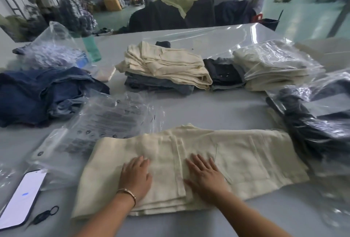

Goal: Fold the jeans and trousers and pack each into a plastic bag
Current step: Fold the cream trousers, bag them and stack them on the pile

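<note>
1. Cream trousers (236, 159) lie folded at the table's (217, 111) near edge, flattened under left hand (135, 177) and right hand (205, 175); fingers straight, gripping nothing.
2. Empty plastic bags (106, 123) wait just left, likely for packing.

Cream trousers (189, 162), pale grey bench (208, 107), navy jeans heap (37, 94), clear printed plastic bags (106, 123), green bottle (91, 49), gold bracelet (126, 193)

This is a garment packing hall or warehouse. A wide grey worktable (217, 107) bears a stack of folded cream and grey trousers (164, 70) and clear plastic bags of packed clothes (274, 64). Behind it, dark heaps of clothing (189, 15) cover a pale green floor (113, 16).
</note>
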Action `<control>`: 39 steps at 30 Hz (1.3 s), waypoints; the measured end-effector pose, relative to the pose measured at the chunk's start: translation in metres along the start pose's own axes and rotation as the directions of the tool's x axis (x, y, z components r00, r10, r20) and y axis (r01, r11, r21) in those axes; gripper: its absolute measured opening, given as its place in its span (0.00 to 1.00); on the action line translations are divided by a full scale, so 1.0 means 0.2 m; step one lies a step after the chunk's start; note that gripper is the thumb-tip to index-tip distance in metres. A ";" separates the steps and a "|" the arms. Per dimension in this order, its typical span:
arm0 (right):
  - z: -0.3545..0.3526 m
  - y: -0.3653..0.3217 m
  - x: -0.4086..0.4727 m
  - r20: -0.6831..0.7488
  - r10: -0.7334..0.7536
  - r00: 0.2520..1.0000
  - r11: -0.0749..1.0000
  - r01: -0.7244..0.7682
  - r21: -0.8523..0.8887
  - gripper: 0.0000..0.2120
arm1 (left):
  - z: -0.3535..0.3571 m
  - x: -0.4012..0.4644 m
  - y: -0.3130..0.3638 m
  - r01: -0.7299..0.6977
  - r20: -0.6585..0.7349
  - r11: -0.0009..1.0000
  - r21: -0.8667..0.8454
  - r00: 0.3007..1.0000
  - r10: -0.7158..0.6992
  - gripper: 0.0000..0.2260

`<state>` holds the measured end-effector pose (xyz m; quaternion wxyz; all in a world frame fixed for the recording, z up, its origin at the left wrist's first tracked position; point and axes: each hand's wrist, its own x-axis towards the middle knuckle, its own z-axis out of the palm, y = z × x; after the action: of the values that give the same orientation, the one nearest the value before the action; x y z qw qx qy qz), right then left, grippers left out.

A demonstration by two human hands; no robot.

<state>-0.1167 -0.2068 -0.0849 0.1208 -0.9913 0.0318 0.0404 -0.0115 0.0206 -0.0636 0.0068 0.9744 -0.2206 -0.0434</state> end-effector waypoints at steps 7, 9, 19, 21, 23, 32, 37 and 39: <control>-0.16 0.46 -0.33 -0.132 0.260 0.957 0.964 -0.265 -0.024 0.31 | -0.02 0.02 0.73 -0.381 0.043 0.920 -0.090 0.922 0.386 0.19; -0.21 0.58 -0.44 -0.181 0.436 0.882 0.898 -0.439 0.027 0.31 | 0.01 -0.04 0.94 -0.411 0.058 0.911 -0.031 0.909 0.413 0.23; -0.29 0.91 -0.63 -0.060 0.779 0.624 0.605 -0.722 0.335 0.38 | 0.05 -0.09 1.32 -0.399 0.080 0.917 0.022 0.915 0.397 0.30; -0.33 0.94 -0.60 -0.058 0.778 0.625 0.599 -0.712 0.366 0.40 | 0.03 -0.12 1.34 -0.408 0.023 0.913 -0.030 0.913 0.408 0.29; -0.36 0.98 -0.55 -0.075 0.793 0.605 0.570 -0.693 0.442 0.38 | 0.02 -0.14 1.33 -0.407 -0.037 0.913 -0.029 0.913 0.406 0.28; -0.46 1.01 -0.44 0.117 0.775 0.622 0.159 -0.370 0.915 0.04 | -0.02 -0.16 1.41 -0.179 0.001 0.838 -0.515 0.978 0.209 0.22; -0.53 0.80 -0.43 -0.093 0.651 0.754 0.433 -0.267 0.861 0.05 | -0.23 -0.13 1.52 0.247 0.265 0.181 -0.952 0.961 0.080 0.21; -0.54 0.67 -0.44 -0.217 0.488 0.845 0.638 -0.177 0.749 0.04 | -0.29 -0.09 1.53 0.280 0.286 0.077 -0.957 0.953 0.099 0.21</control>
<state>-0.2069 -0.3575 -0.0043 0.4702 -0.8304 0.2549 -0.1563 -0.1543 -0.2487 0.0056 0.6306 0.7050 -0.0693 -0.3171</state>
